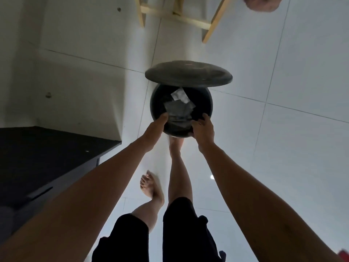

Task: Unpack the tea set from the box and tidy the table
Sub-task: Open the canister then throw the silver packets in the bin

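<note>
- Black round bin sits at the centre of the frame on the white tiled floor, its lid raised and tilted above the far rim.
- Crumpled pale wrapping lies inside the bin (the details are too blurred to make out).
- The left hand rests at the near-left rim, thumb over the edge; whether it grips I cannot tell.
- The right hand curls around the near-right rim.
- A dark table fills the lower left; wooden legs stand at the top.
</note>
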